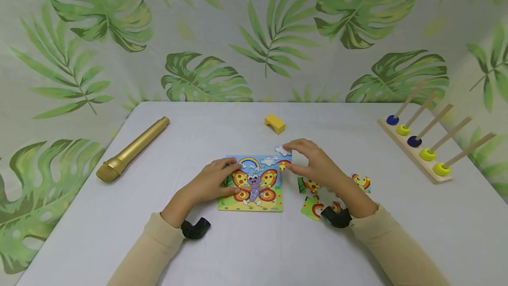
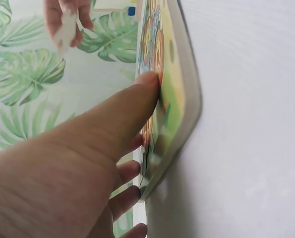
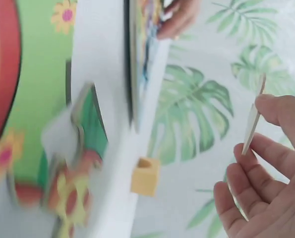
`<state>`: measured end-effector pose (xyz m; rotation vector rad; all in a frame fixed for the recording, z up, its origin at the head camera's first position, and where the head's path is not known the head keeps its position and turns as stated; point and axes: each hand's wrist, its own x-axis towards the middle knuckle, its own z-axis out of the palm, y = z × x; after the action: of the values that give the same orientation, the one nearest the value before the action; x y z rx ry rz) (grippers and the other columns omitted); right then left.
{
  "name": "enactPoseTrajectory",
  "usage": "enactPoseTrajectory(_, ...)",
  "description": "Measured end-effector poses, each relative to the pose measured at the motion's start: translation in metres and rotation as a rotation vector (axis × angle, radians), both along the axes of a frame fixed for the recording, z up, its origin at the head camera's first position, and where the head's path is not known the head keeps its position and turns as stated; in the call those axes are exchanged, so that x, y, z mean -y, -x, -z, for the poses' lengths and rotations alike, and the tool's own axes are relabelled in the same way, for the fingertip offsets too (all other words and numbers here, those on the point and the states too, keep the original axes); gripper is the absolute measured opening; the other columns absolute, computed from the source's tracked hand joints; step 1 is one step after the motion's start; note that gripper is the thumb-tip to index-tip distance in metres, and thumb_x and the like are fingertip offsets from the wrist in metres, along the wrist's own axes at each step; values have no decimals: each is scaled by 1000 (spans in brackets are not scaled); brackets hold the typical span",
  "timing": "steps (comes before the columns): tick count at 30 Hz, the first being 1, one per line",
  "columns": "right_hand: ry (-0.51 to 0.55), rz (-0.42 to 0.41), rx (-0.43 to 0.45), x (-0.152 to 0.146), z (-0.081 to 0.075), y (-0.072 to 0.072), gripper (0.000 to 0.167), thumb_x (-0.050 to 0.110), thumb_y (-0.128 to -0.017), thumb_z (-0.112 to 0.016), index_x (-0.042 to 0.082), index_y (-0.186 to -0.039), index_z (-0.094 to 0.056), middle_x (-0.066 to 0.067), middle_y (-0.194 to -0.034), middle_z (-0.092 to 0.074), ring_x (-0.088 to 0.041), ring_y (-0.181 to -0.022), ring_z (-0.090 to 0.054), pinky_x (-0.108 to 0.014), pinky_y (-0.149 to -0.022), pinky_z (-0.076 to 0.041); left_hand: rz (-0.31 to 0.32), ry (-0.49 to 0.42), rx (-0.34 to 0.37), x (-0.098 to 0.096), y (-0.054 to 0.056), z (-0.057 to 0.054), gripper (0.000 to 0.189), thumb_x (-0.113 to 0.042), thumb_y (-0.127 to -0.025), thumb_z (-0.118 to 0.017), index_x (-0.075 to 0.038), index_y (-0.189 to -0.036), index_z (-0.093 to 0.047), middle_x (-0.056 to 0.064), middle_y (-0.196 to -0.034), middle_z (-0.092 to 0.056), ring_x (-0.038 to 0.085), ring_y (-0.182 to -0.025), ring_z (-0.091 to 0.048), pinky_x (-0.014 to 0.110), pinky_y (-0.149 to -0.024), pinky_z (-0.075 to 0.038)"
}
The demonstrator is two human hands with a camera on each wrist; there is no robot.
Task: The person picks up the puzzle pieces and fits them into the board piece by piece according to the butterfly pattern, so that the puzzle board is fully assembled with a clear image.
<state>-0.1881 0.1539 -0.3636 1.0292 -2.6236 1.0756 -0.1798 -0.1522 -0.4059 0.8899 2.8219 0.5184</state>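
Observation:
A square butterfly jigsaw puzzle [image 1: 254,207] lies on the table, its picture facing up. My left hand [image 1: 210,181] rests along its left side, with the thumb [image 2: 137,99] laid flat across the picture and the other fingers near the far left corner. Between thumb and fingers, my right hand [image 1: 319,164] pinches a thin puzzle piece [image 3: 253,121] printed with sky and cloud. The piece is raised, tilted on edge, and overlaps the puzzle's upper right corner in the head view. Under the right forearm are several loose puzzle pieces [image 1: 311,208], partly hidden.
Beyond the puzzle stands a yellow arch block [image 1: 275,123]. A gold microphone [image 1: 135,148] lies at the left. On the right is a wooden peg rack [image 1: 422,162] with blue and yellow beads, its pegs leaning up. Leaf-patterned cloth [image 1: 274,34] hangs behind the white table.

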Motion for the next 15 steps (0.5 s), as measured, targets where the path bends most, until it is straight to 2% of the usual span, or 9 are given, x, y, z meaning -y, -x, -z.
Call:
enactPoseTrajectory(4, -77, -13, 98, 17, 9, 8, 41, 18, -82, -66, 6, -121, -55, -8, -119, -51, -25, -114, -42, -43, -93, -38, -3, 27, 0, -1, 0, -2, 66, -50, -82, -59, -19, -137, -39, 6, -140, -31, 28, -128, -24, 47, -102, -20)
enactPoseTrajectory(10, -164, -26, 179, 30, 23, 20, 41, 19, -83, -65, 4, -120, -56, -9, -117, -51, -26, -112, -43, -43, -94, -36, -15, 48, -30, -8, 1, -7, 67, -46, -77, -65, -15, -134, -43, 6, -136, -35, 28, -125, -27, 45, -103, -16)
enactPoseTrajectory(15, -205, -16, 227, 34, 30, 24, 40, 18, -82, -66, 4, -119, -57, -10, -115, -52, -26, -111, -43, -42, -95, -35, 59, 0, -25, -15, 4, -6, 71, -34, -73, -66, -15, -136, -39, 5, -140, -32, 24, -128, -24, 43, -104, -15)
